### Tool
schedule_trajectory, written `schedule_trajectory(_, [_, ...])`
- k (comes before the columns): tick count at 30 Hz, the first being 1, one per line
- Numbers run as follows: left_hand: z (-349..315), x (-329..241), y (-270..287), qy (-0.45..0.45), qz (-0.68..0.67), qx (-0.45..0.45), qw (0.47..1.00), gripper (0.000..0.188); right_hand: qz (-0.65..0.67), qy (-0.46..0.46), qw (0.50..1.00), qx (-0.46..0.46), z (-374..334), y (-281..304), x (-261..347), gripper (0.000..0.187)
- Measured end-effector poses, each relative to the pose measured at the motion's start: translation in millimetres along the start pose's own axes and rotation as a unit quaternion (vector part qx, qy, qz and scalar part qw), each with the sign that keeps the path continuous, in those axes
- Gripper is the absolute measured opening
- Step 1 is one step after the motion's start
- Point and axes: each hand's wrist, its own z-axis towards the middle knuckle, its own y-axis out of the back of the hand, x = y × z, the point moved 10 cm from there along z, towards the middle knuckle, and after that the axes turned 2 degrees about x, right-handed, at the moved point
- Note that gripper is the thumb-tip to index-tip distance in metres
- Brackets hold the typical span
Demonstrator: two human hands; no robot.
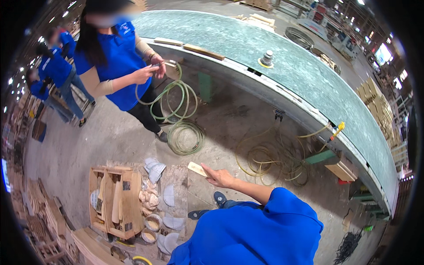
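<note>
The right hand (221, 178) reaches out alone over the concrete floor (212, 161), thumb and fingers closed on the near end of a small pale wood piece (197, 169); finer detail of the grip is hard to make out. Left hand is out of sight, so I cannot tell what it does. The wood piece is clear of the board (180, 174) below and to the left, which bears pale round pads (169, 194), small bowls (153, 216) and a crumpled bundle (150, 198). Beside them stands a wooden box (135, 194) with slats in its compartments. Up left, a co-worker (110, 66) in blue has both hands at the end of a looped green hose (179, 73); another coil (172, 140) lies on the floor near that person's foot. A long green-topped table (212, 33) curves across behind, a metal knob (266, 58) on it.
</note>
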Motion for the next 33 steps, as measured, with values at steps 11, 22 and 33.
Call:
schedule_trajectory(11, [73,-224,71,-0.248,-0.202,-0.025,0.947,0.067,0.023,-0.132,0.990,-0.042,-26,17,-68,0.069])
schedule_trajectory(22, [60,-442,12,-0.411,-0.301,0.128,0.851,0.076,0.082,-0.341,0.907,-0.231,-157,44,-149,0.052])
schedule_trajectory(33, [-78,-751,38,-0.672,-0.354,0.150,0.633,0.071,0.099,-0.525,0.832,-0.151,-250,31,-270,0.051])
